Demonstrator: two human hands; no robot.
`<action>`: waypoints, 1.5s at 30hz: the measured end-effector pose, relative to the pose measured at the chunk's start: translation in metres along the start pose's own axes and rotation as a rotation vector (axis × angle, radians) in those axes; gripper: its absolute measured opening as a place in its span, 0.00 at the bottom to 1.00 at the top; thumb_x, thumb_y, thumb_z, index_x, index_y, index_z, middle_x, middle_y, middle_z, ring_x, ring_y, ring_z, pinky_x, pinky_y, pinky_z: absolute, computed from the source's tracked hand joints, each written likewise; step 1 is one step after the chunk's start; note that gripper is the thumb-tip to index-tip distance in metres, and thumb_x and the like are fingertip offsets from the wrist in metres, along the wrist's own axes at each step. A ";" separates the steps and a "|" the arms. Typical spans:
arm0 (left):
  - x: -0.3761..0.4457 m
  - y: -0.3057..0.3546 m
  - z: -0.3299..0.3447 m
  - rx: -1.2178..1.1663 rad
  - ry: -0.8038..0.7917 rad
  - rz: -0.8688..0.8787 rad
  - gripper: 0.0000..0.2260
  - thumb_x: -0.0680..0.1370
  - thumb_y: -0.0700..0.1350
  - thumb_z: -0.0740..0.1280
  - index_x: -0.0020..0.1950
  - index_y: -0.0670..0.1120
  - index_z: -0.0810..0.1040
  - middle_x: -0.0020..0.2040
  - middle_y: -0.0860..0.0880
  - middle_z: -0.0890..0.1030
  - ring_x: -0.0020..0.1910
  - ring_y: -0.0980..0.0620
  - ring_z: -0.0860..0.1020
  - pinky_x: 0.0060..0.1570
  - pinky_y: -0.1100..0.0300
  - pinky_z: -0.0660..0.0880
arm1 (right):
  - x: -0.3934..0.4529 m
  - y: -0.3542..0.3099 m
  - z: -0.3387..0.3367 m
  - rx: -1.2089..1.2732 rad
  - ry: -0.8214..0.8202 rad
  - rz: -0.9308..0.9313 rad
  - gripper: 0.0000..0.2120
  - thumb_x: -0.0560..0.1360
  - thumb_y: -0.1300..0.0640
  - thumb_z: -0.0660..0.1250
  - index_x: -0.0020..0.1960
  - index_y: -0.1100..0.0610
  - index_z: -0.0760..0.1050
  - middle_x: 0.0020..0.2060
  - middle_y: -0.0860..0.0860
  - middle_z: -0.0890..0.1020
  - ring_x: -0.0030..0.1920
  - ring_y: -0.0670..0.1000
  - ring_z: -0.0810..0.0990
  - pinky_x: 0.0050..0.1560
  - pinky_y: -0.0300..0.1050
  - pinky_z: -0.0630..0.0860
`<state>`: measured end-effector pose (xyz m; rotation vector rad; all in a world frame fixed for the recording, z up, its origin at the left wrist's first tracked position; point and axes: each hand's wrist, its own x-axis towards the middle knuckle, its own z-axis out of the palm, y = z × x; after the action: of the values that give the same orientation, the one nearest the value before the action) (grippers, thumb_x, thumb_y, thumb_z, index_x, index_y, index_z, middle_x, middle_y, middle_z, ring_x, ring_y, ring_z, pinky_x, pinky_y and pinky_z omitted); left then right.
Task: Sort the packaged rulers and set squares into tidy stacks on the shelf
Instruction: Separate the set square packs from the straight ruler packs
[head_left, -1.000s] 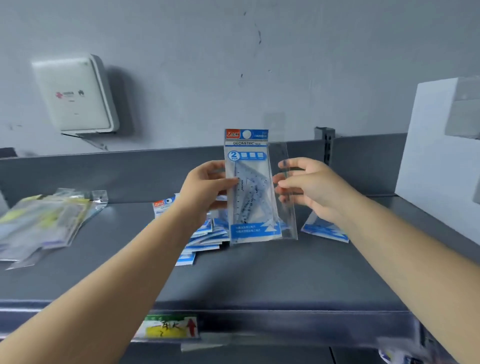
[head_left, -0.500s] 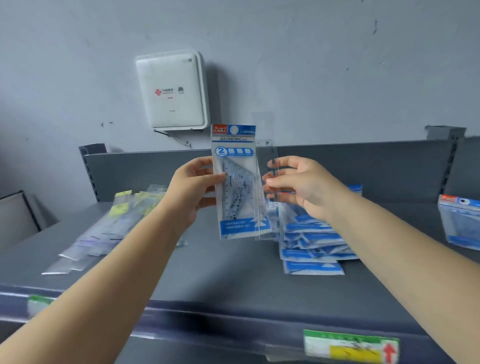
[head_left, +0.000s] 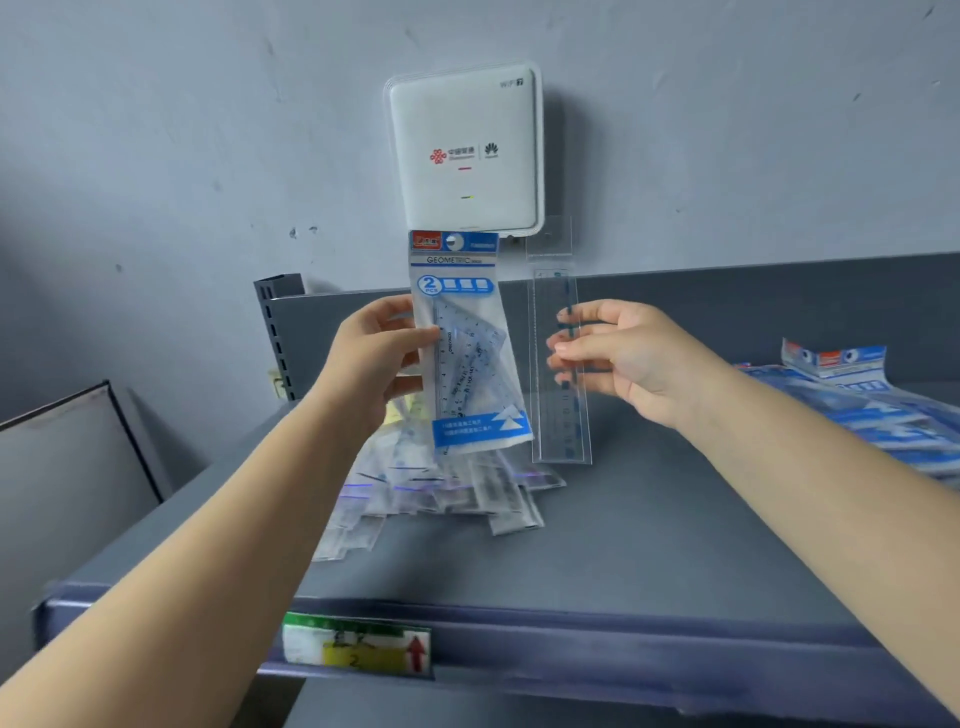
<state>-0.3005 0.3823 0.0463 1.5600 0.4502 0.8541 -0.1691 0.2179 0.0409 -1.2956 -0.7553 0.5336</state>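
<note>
My left hand (head_left: 376, 356) grips a set-square pack (head_left: 470, 343) with a blue header, held upright above the grey shelf (head_left: 623, 545). My right hand (head_left: 618, 353) pinches a clear packaged ruler (head_left: 558, 364), also upright, a small gap to the right of the set-square pack. Below both lies a loose pile of clear ruler packs (head_left: 441, 493) on the shelf. A stack of blue set-square packs (head_left: 872, 410) lies at the right edge.
A white router box (head_left: 465, 150) hangs on the wall behind the packs. The shelf's slotted upright (head_left: 275, 332) stands at the back left. A green and yellow price label (head_left: 358, 647) sits on the shelf's front lip. A grey panel (head_left: 67, 467) is at left.
The view has swung left, so the ruler pile now lies below my hands. My right hand has drawn the clear ruler away from the set-square pack; the two were overlapping before.
</note>
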 end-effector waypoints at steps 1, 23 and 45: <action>0.002 0.000 -0.011 -0.002 0.015 0.001 0.09 0.76 0.34 0.65 0.47 0.47 0.78 0.41 0.48 0.82 0.34 0.52 0.81 0.33 0.58 0.79 | 0.002 0.001 0.008 -0.002 0.008 0.001 0.10 0.73 0.73 0.63 0.47 0.59 0.72 0.38 0.55 0.78 0.35 0.51 0.79 0.31 0.39 0.80; -0.001 0.012 -0.007 -0.120 0.066 -0.025 0.09 0.75 0.32 0.64 0.44 0.47 0.76 0.37 0.48 0.83 0.32 0.51 0.81 0.33 0.60 0.79 | 0.018 0.001 0.007 -0.811 -0.020 -0.069 0.20 0.75 0.57 0.67 0.66 0.57 0.70 0.60 0.51 0.76 0.55 0.53 0.78 0.56 0.48 0.77; -0.032 -0.023 0.307 0.511 0.075 0.067 0.24 0.71 0.39 0.68 0.66 0.42 0.69 0.63 0.44 0.72 0.61 0.44 0.72 0.58 0.53 0.71 | -0.089 -0.025 -0.322 -0.871 0.322 -0.125 0.05 0.72 0.60 0.67 0.47 0.53 0.77 0.37 0.45 0.78 0.40 0.48 0.77 0.46 0.44 0.74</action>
<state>-0.0916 0.1557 0.0197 2.0226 0.7138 0.8948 0.0136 -0.0625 0.0173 -2.0526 -0.8157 -0.1508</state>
